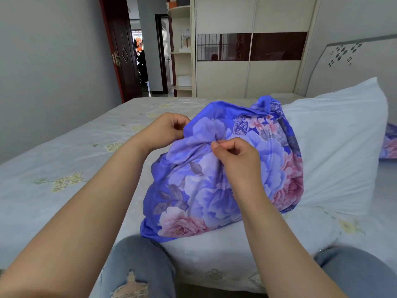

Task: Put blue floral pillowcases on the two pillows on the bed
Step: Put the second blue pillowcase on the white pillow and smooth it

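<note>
1. The blue floral pillowcase [217, 175] lies bunched on the bed [64, 168], leaning against the white pillow [335, 147].
2. The left hand [165, 130] pinches the pillowcase's upper edge farthest from the pillow.
3. The right hand [238, 160] pinches a fold on top, nearer the pillow.

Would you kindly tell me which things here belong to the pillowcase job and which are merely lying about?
Belonging to the job:
- blue floral pillowcase, pinched by left hand and right hand
- bare white pillow
- second piece of blue floral fabric at the right edge, mostly hidden

Just lying about:
- pale patterned bedsheet
- cream sliding-door wardrobe
- dark red wooden door
</note>
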A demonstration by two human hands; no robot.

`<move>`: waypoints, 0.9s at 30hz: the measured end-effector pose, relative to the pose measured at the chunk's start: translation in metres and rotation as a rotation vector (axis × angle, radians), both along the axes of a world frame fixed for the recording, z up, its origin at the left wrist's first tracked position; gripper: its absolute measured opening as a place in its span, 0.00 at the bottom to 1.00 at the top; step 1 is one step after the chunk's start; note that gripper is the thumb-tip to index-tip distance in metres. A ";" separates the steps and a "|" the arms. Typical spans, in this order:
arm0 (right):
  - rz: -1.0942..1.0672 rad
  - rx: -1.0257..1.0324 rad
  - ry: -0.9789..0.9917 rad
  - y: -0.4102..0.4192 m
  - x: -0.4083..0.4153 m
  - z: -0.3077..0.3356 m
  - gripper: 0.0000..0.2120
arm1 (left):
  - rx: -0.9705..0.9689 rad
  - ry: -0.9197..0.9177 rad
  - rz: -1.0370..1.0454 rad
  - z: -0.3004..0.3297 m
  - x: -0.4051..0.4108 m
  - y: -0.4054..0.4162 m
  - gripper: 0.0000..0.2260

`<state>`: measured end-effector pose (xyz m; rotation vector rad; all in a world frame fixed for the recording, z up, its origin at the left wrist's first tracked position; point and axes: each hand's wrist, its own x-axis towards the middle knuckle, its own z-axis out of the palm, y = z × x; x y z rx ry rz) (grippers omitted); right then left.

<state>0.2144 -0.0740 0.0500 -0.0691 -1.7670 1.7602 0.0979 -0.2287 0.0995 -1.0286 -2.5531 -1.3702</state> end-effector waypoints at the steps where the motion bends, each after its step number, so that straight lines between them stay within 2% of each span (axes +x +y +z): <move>1: -0.034 0.043 -0.004 0.001 0.004 -0.002 0.10 | 0.010 0.020 0.007 -0.001 0.002 0.004 0.14; 6: -0.273 0.501 0.088 -0.005 0.017 -0.013 0.09 | 0.002 0.081 0.041 0.001 0.010 0.007 0.16; 9: -0.310 0.620 0.188 -0.005 0.022 -0.013 0.10 | 0.030 0.068 0.031 0.006 0.008 0.004 0.14; 11: -0.281 0.653 0.254 -0.003 0.027 -0.012 0.11 | 0.114 0.033 0.024 0.009 0.006 0.000 0.13; 15: -0.137 0.517 0.272 0.004 0.036 -0.011 0.07 | 0.298 -0.044 -0.013 0.013 -0.006 -0.006 0.11; 20: -0.095 0.170 0.016 0.022 0.026 -0.004 0.12 | 0.104 -0.066 -0.093 0.010 0.007 0.012 0.08; 22: -0.079 0.167 -0.026 0.025 0.024 -0.006 0.12 | 0.094 -0.134 -0.153 0.005 0.019 0.020 0.10; 27: 0.067 0.180 0.088 0.020 0.037 -0.013 0.07 | 0.276 -0.320 -0.304 -0.008 0.038 0.008 0.02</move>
